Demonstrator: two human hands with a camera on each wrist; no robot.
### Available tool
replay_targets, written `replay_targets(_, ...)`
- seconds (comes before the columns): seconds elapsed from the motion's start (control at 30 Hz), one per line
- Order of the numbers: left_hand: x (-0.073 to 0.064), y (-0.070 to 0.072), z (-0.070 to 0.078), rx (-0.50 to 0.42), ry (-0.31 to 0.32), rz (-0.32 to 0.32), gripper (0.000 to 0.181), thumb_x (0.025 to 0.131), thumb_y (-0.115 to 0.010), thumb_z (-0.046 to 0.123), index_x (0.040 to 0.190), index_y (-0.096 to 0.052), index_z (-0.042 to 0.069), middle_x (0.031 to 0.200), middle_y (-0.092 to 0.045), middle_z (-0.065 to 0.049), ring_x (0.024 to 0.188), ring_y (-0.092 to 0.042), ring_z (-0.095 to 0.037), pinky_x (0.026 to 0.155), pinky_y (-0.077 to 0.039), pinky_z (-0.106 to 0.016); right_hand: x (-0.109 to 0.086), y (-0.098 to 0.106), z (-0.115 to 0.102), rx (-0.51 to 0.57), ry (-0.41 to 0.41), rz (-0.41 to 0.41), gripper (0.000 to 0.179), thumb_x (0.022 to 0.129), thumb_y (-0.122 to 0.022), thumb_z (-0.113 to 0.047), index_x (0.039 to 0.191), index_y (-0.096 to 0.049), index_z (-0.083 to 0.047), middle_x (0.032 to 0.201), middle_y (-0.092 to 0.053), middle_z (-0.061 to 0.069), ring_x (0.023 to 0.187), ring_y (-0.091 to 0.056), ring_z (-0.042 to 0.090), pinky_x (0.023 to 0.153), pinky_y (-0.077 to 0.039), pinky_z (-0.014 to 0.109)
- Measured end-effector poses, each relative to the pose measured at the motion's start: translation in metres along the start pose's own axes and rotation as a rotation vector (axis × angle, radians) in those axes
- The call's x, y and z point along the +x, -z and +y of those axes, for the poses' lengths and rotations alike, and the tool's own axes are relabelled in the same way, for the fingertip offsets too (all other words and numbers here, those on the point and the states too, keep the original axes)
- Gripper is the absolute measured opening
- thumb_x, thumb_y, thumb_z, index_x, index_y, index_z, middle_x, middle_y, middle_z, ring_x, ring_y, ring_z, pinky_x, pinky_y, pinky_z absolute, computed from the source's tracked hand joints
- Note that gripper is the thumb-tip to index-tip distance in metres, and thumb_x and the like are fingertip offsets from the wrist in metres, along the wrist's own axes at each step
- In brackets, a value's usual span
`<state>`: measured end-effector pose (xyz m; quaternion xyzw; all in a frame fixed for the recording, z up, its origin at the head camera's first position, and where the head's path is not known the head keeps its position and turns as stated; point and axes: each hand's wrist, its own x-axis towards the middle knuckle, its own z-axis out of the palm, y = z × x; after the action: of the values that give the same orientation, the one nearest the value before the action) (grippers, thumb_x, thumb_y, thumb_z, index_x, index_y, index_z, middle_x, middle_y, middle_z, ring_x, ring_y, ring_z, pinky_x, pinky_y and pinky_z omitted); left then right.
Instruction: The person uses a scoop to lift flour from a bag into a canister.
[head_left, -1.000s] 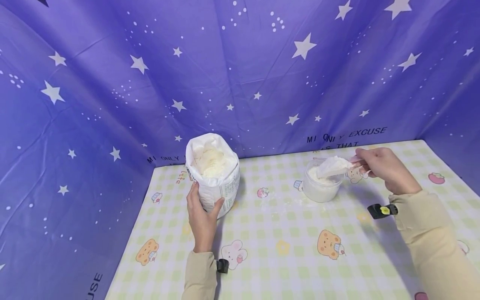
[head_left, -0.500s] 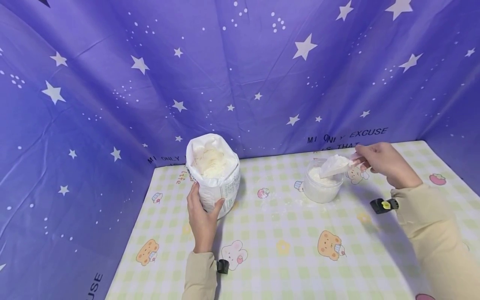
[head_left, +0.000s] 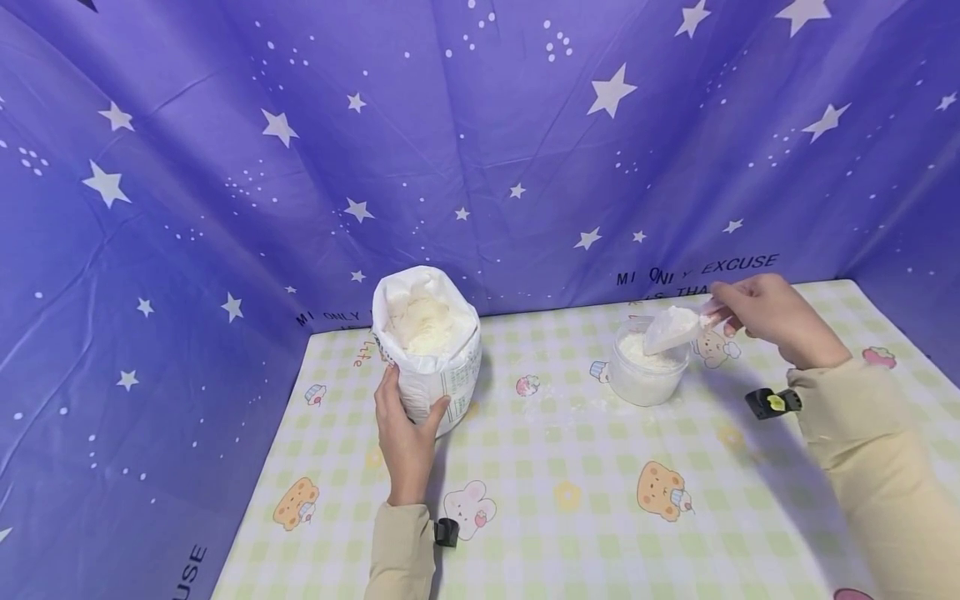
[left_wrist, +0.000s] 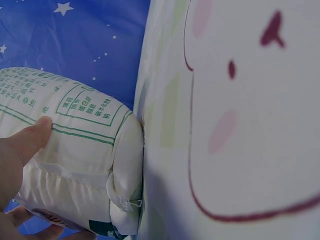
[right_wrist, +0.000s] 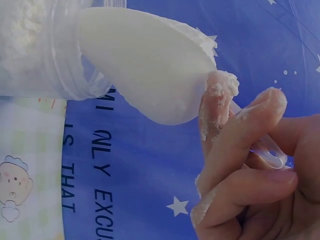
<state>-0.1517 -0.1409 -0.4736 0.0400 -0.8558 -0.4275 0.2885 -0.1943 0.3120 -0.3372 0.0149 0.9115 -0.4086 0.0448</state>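
Note:
A white bag (head_left: 442,387) of pale powder stands upright with its top open. My left hand (head_left: 407,433) grips its lower front, the thumb across the green print in the left wrist view. On the right my right hand (head_left: 772,317) holds a translucent scoop (right_wrist: 150,65) by its handle. The scoop carries white powder and tilts down to the left, its tip over the mouth of a clear round jar (head_left: 645,383). White powder half hidden by the scoop fills much of that jar. Powder clings to my right fingers (right_wrist: 220,95).
A checked tablecloth (head_left: 525,467) with cartoon prints covers the table. Spilled powder (head_left: 558,408) dusts it between bag and jar. Behind and to the sides hangs a blue curtain (head_left: 487,150) with white stars, close to the table's back edge.
My right hand has risen slightly, and the scoop has shifted a little right and tilted more steeply over the jar. The left hand and the bag have stayed put.

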Motion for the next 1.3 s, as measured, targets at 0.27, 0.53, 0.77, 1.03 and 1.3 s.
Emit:
replay_targets(0.27, 0.000, 0.000, 0.000, 0.007, -0.004, 0.002, 0.085, 0.078, -0.086, 0.024, 0.147, -0.040, 0.009, 0.151, -0.041, -0.012, 0.141, -0.038, -0.032, 0.113, -0.036, -0.055, -0.002, 0.002, -0.007, -0.009, -0.010, -0.011, 0.057, 0.106, -0.037, -0.039, 0.114, -0.066, 0.010, 0.079, -0.071, -0.009, 0.066, -0.062, 0.012, 0.062, -0.042, 0.029)
replay_targets(0.53, 0.000, -0.001, -0.001, 0.007, -0.011, 0.008, 0.085, 0.077, -0.086, 0.023, 0.147, -0.040, 0.008, 0.151, -0.041, -0.012, 0.141, -0.039, -0.032, 0.112, -0.036, -0.055, -0.004, 0.003, -0.013, -0.032, -0.001, -0.020, 0.057, 0.106, -0.037, -0.039, 0.113, -0.066, 0.009, 0.080, -0.071, -0.010, 0.066, -0.062, 0.012, 0.064, -0.040, 0.029)
replay_targets(0.77, 0.000, -0.001, -0.001, 0.008, -0.016, 0.009, 0.086, 0.077, -0.087, 0.022, 0.148, -0.040, 0.008, 0.151, -0.041, -0.013, 0.140, -0.039, -0.032, 0.112, -0.037, -0.055, -0.004, 0.003, -0.016, -0.066, 0.014, -0.024, 0.055, 0.107, -0.037, -0.037, 0.111, -0.067, 0.009, 0.083, -0.073, -0.005, 0.068, -0.064, 0.015, 0.073, -0.041, 0.030)
replay_targets(1.03, 0.001, 0.000, 0.000, 0.012, -0.005, 0.006, 0.087, 0.077, -0.086, 0.023, 0.149, -0.039, 0.009, 0.151, -0.041, -0.012, 0.140, -0.040, -0.032, 0.112, -0.037, -0.055, -0.004, 0.003, -0.018, -0.091, 0.022, -0.023, 0.057, 0.106, -0.037, -0.040, 0.109, -0.068, 0.007, 0.083, -0.073, -0.002, 0.068, -0.064, 0.016, 0.080, -0.043, 0.038)
replay_targets(1.3, 0.001, -0.001, 0.000, 0.009, 0.001, 0.001, 0.085, 0.077, -0.086, 0.023, 0.148, -0.040, 0.010, 0.151, -0.041, -0.011, 0.141, -0.039, -0.031, 0.113, -0.036, -0.054, -0.001, 0.004, -0.017, -0.103, 0.019, -0.040, 0.058, 0.106, -0.036, -0.041, 0.110, -0.068, 0.008, 0.086, -0.073, 0.002, 0.069, -0.064, 0.018, 0.082, -0.045, 0.047)
